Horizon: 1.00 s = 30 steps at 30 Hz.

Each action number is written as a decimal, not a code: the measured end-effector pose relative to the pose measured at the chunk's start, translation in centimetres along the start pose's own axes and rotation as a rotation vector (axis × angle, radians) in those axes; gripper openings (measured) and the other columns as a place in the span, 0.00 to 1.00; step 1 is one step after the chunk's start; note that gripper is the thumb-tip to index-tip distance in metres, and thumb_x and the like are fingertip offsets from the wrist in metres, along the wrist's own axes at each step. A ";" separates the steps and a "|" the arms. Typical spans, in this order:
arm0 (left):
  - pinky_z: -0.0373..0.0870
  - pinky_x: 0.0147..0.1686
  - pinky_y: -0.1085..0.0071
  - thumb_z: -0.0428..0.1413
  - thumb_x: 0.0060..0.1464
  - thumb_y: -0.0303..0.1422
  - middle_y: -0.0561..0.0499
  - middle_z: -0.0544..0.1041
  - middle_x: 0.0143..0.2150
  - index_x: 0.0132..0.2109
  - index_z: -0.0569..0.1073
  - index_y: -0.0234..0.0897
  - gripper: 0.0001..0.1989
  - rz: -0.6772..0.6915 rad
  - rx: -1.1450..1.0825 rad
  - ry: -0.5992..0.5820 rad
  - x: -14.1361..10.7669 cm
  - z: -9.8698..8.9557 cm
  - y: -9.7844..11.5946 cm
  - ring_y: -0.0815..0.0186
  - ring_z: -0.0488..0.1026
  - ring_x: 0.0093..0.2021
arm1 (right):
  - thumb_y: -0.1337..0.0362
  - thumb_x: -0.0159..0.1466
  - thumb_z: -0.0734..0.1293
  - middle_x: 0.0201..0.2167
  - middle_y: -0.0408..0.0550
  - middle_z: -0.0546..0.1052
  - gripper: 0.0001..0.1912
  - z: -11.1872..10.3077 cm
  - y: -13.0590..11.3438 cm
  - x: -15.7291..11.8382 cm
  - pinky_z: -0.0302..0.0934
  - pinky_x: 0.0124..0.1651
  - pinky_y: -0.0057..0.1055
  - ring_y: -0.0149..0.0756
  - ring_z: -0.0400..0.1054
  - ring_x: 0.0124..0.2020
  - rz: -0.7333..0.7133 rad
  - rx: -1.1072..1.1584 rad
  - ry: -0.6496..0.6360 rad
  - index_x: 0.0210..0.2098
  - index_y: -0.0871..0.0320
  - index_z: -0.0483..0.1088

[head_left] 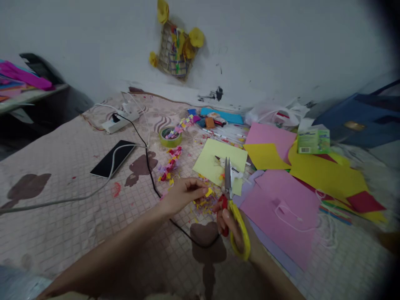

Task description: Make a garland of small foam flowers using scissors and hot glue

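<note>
**Two hands are holding yellow paper and scissors over a scatter of scraps**

Taking the centre of view as the clock's hub, the left hand point(186, 193) is resting near 7 o'clock, thumb and fingers pinching together on a small yellow paper piece point(209, 192). The right hand point(229, 223), at 5 o'clock, is gripping the red and yellow handles of the scissors point(230, 196), which are sitting just beside the yellow piece without touching it.

The left hand is probably pinching only an edge so that the rest is staying exposed; the right grip seems to be leaving the blades free. Paper scraps point(204, 206) are lying between the hands, perhaps to keep small bits together. At 4 o'clock, a pale yellow sheet point(208, 155) and pink paper point(289, 221) are spreading across the counter point(84, 221), seemingly within easy reach.

The scissors are pointing away from the person, tips aiming between 11 and 12 o'clock, their long axis running back towards 5 o'clock. The yellow piece is too small for its long axis to be showing.
</note>
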<state>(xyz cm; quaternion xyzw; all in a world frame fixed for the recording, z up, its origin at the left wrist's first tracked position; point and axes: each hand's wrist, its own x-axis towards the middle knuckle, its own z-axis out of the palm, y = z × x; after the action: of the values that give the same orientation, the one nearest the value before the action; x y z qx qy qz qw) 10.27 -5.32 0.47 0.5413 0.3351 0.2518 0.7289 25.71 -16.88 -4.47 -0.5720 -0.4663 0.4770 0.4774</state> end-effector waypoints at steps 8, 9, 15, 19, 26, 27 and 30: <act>0.66 0.28 0.76 0.60 0.48 0.36 0.53 0.73 0.24 0.31 0.71 0.32 0.11 0.054 -0.062 0.137 0.5 0.6 1.9 0.73 0.69 0.24 | 0.46 0.63 0.56 0.17 0.37 0.60 0.20 0.0 -0.5 -0.5 0.49 0.20 0.26 0.28 0.53 0.17 0.009 -0.077 -0.056 0.32 0.57 0.64; 0.66 0.28 0.76 0.60 0.48 0.36 0.52 0.73 0.24 0.31 0.70 0.32 0.11 0.068 -0.066 0.153 0.5 0.6 1.9 0.73 0.70 0.24 | 0.45 0.63 0.56 0.17 0.37 0.59 0.21 0.1 -0.5 -0.5 0.49 0.20 0.26 0.27 0.52 0.17 0.013 -0.076 -0.049 0.31 0.57 0.64; 0.70 0.33 0.72 0.59 0.49 0.35 0.50 0.76 0.28 0.31 0.70 0.31 0.10 0.144 -0.119 0.207 0.2 0.5 2.1 0.70 0.73 0.28 | 0.46 0.62 0.57 0.16 0.37 0.58 0.20 0.7 -0.6 -0.8 0.48 0.19 0.25 0.27 0.51 0.17 0.044 -0.134 -0.046 0.27 0.57 0.62; 0.70 0.33 0.72 0.60 0.49 0.35 0.50 0.76 0.28 0.31 0.70 0.32 0.10 0.149 -0.137 0.200 0.2 0.2 2.0 0.71 0.73 0.28 | 0.48 0.62 0.57 0.16 0.38 0.58 0.19 0.6 -1.7 -0.8 0.48 0.20 0.26 0.29 0.52 0.17 0.069 -0.170 -0.061 0.24 0.55 0.59; 0.71 0.34 0.73 0.60 0.49 0.34 0.52 0.76 0.26 0.31 0.70 0.31 0.10 0.158 -0.125 0.190 0.0 0.0 1.8 0.71 0.73 0.27 | 0.52 0.62 0.57 0.19 0.39 0.58 0.16 0.4 -3.8 -0.9 0.47 0.23 0.26 0.29 0.52 0.21 0.065 -0.297 -0.123 0.24 0.56 0.57; 0.71 0.33 0.73 0.60 0.49 0.34 0.52 0.76 0.26 0.30 0.69 0.31 0.10 0.157 -0.127 0.190 0.0 0.0 1.9 0.71 0.73 0.27 | 0.53 0.62 0.58 0.19 0.39 0.59 0.15 0.4 -3.9 -0.9 0.48 0.24 0.27 0.29 0.52 0.21 0.064 -0.307 -0.121 0.24 0.56 0.57; 0.71 0.33 0.73 0.60 0.49 0.34 0.51 0.76 0.26 0.30 0.69 0.31 0.10 0.150 -0.122 0.187 0.0 -0.1 2.0 0.71 0.73 0.27 | 0.54 0.61 0.58 0.20 0.40 0.60 0.14 0.3 -3.8 -0.9 0.49 0.25 0.27 0.30 0.53 0.23 0.076 -0.330 -0.123 0.25 0.56 0.58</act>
<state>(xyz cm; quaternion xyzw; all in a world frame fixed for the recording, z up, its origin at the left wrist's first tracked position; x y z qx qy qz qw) 10.14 -4.70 2.34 0.4937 0.3443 0.3751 0.7050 25.03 -17.31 -0.61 -0.6295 -0.5445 0.4459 0.3294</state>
